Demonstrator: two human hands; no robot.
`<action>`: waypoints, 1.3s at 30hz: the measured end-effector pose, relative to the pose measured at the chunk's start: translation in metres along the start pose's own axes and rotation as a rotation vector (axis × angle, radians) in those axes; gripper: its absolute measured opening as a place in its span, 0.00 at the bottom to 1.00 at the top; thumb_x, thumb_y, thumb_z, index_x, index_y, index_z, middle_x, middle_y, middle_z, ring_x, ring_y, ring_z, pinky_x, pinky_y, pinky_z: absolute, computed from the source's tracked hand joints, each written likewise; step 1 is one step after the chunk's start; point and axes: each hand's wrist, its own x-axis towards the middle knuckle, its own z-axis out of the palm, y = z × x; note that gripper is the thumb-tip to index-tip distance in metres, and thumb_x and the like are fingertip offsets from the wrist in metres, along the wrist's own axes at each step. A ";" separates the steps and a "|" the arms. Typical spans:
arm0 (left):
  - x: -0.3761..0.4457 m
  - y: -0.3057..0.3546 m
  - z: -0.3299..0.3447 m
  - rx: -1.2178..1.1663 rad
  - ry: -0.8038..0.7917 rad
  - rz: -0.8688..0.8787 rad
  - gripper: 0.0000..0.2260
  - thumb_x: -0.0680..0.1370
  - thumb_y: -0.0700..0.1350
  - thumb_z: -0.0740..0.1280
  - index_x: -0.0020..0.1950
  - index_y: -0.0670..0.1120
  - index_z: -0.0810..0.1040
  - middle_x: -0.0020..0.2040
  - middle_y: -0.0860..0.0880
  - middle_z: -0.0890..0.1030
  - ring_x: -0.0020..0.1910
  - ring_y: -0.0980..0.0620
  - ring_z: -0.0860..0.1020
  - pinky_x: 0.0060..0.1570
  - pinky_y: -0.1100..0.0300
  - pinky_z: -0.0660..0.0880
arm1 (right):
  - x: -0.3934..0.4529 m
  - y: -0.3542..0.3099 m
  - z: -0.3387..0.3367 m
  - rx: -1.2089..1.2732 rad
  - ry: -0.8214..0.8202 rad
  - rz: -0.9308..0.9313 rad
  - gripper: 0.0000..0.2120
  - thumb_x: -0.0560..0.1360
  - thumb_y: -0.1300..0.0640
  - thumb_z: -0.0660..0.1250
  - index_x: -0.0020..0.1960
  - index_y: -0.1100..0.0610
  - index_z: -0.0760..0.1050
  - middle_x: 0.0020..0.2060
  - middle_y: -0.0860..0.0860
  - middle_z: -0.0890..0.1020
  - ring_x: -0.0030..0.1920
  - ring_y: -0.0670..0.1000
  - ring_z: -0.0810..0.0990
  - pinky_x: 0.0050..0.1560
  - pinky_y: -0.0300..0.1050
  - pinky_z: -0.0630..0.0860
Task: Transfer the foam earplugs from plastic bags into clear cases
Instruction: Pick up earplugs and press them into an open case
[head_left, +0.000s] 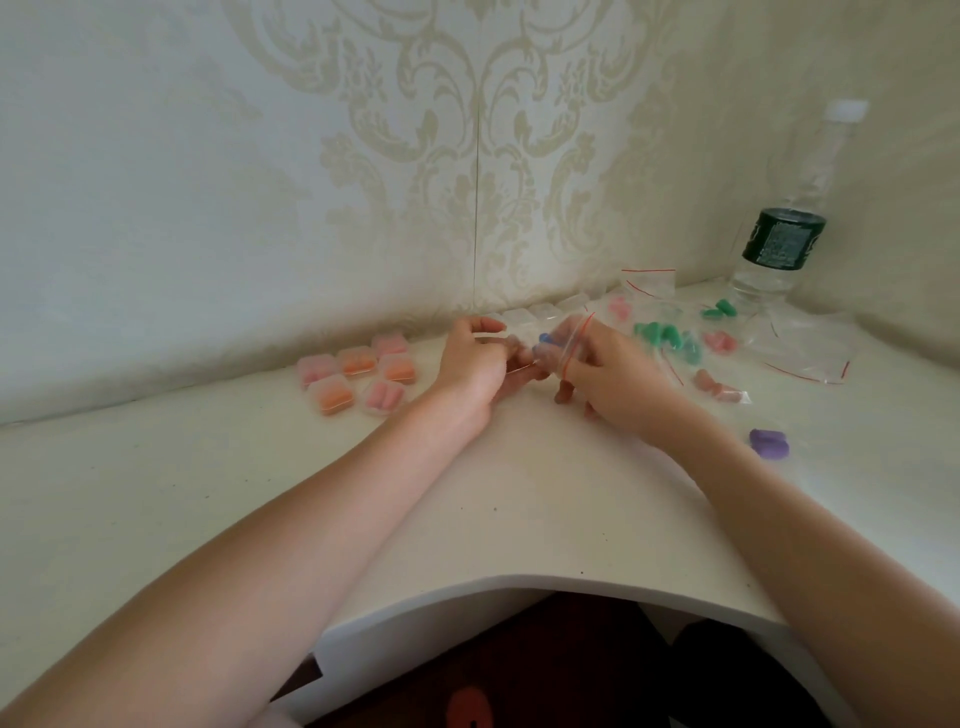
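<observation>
My left hand and my right hand meet over the middle of the white table. My right hand pinches a small clear zip bag with a red strip. A blue earplug shows at the bag's mouth. My left hand's fingers curl around a small clear case, blurred and partly hidden. To the left lie several filled cases with pink and orange plugs. Bags of green plugs, pink plugs and purple plugs lie on the right.
A row of empty clear cases lines the wall behind my hands. Empty bags lie at the right, near a water bottle in the corner. The curved front edge of the table is close to my body.
</observation>
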 end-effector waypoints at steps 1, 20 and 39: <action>0.001 -0.002 0.000 0.077 0.022 0.046 0.10 0.78 0.28 0.57 0.50 0.42 0.66 0.38 0.42 0.72 0.31 0.52 0.74 0.30 0.60 0.80 | 0.001 0.000 -0.002 -0.008 -0.027 0.022 0.09 0.77 0.48 0.66 0.49 0.53 0.72 0.37 0.49 0.80 0.32 0.41 0.80 0.24 0.38 0.71; 0.012 -0.006 -0.015 0.512 0.189 0.337 0.15 0.77 0.30 0.53 0.38 0.47 0.71 0.41 0.46 0.75 0.29 0.54 0.78 0.44 0.51 0.80 | -0.008 -0.016 -0.018 0.318 0.113 -0.010 0.06 0.74 0.57 0.71 0.48 0.58 0.78 0.51 0.50 0.83 0.48 0.45 0.84 0.34 0.48 0.82; 0.008 0.000 -0.023 1.353 0.044 0.777 0.09 0.78 0.45 0.62 0.53 0.43 0.78 0.50 0.46 0.78 0.53 0.47 0.73 0.49 0.56 0.69 | -0.005 -0.001 0.000 -0.198 0.194 -0.194 0.07 0.79 0.55 0.63 0.49 0.58 0.69 0.40 0.42 0.76 0.35 0.35 0.74 0.33 0.31 0.66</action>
